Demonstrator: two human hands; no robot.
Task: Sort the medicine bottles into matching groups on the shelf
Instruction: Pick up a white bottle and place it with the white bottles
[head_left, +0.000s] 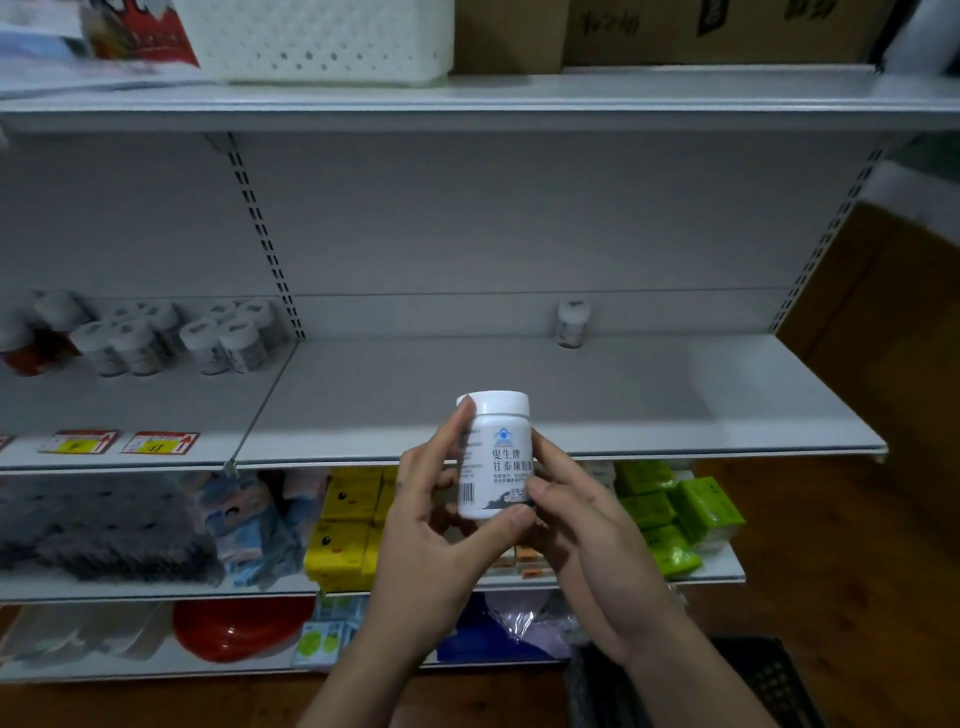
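Observation:
A white medicine bottle with a white cap and a printed label is upright in front of the grey shelf's front edge. My left hand wraps its left side and bottom, thumb under the base. My right hand holds its right side with the fingertips on the label. On the shelf, one small white-capped bottle stands alone at the back right. Several similar white-capped bottles are clustered at the back left, with red bottles at the far left edge.
The shelf below holds yellow packs, green packs and a grey fluffy item. A white perforated basket and cardboard boxes sit on the top shelf. A black crate stands on the floor at lower right.

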